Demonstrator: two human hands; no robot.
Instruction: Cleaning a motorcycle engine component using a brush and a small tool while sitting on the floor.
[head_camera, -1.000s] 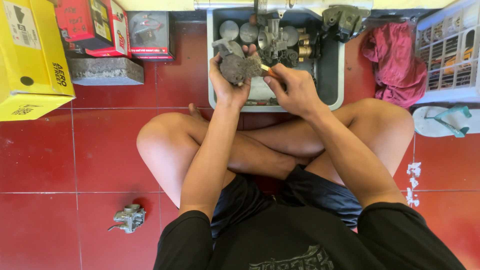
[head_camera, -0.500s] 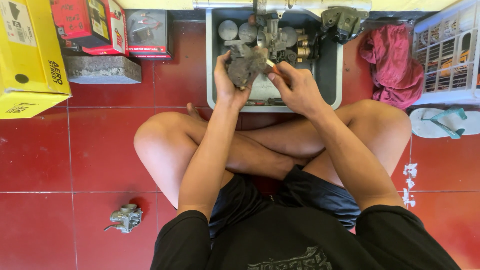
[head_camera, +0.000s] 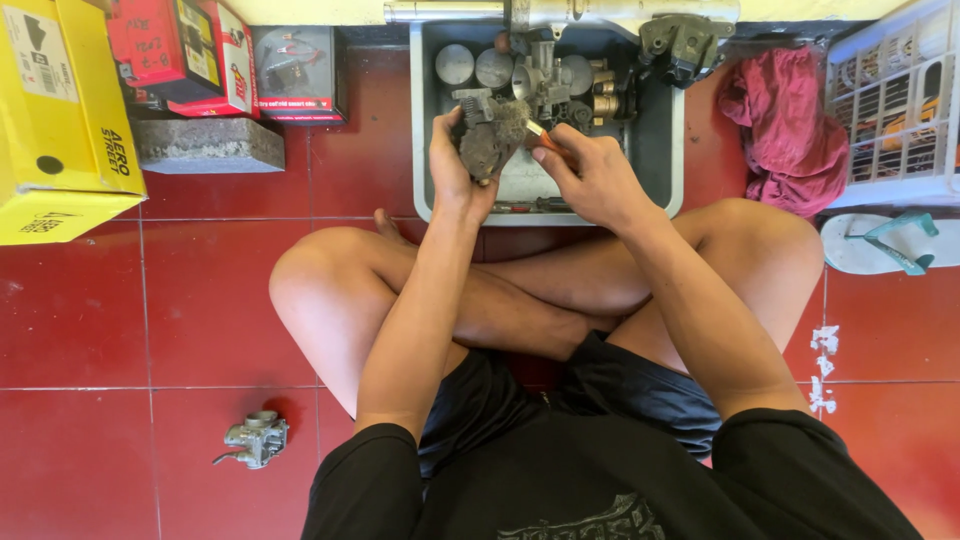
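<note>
I sit cross-legged on a red tile floor. My left hand grips a dirty grey carburetor and holds it up over a grey metal tray. My right hand holds a small tool with an orange-red handle, its tip against the carburetor. The tray holds several metal parts: round pistons and another carburetor body.
A second carburetor lies on the floor at my lower left. A yellow box, red boxes and a grey block sit at the left. A red cloth, a white crate and a sandal are at the right.
Both hands stay on the carburetor over the tray; my left hand has turned it slightly. The view has shifted only a little.
</note>
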